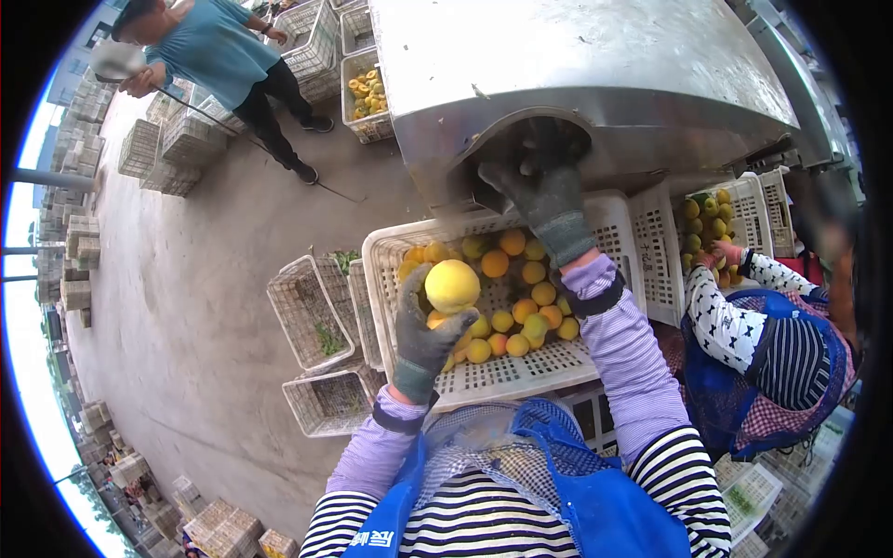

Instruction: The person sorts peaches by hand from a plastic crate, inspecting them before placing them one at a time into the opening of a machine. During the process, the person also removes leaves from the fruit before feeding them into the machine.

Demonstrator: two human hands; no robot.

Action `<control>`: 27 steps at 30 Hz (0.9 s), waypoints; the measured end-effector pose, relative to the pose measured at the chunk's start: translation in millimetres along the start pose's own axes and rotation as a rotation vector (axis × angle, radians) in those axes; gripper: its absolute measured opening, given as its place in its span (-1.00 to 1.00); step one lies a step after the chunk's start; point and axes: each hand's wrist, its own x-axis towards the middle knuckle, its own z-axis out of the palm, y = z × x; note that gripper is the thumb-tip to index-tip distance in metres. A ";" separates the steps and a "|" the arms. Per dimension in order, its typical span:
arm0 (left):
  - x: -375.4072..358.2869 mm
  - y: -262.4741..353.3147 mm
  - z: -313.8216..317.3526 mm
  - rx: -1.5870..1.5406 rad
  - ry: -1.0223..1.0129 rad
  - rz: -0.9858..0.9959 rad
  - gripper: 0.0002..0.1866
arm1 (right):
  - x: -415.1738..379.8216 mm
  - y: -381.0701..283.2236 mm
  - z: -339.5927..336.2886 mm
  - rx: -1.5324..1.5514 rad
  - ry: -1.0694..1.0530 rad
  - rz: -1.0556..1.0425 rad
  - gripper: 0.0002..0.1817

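My left hand (423, 330), in a dark grey glove, is wrapped around a large yellow peach (452, 285) above the white crate. My right hand (544, 191), also gloved, reaches into the rounded opening (581, 144) of a metal machine (595, 56). Its thumb stands apart from the fingers, and no fruit shows in it; the fingertips are partly lost in the shadow. Below both hands, the white plastic crate (498, 383) holds many yellow-orange peaches (495, 263), mostly along its far side and middle.
Smaller crates (312, 316) stand on the concrete floor (205, 344) to the left, some with green leaves. On the right, a co-worker (777, 353) reaches into a crate of peaches (709, 219). Another person (219, 56) stands at upper left with a long thin stick, near a crate of cut fruit (369, 116).
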 end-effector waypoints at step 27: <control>12.0 2.9 14.4 0.524 0.095 0.226 -0.23 | -4.7 34.6 46.2 -0.214 0.245 -0.206 -0.42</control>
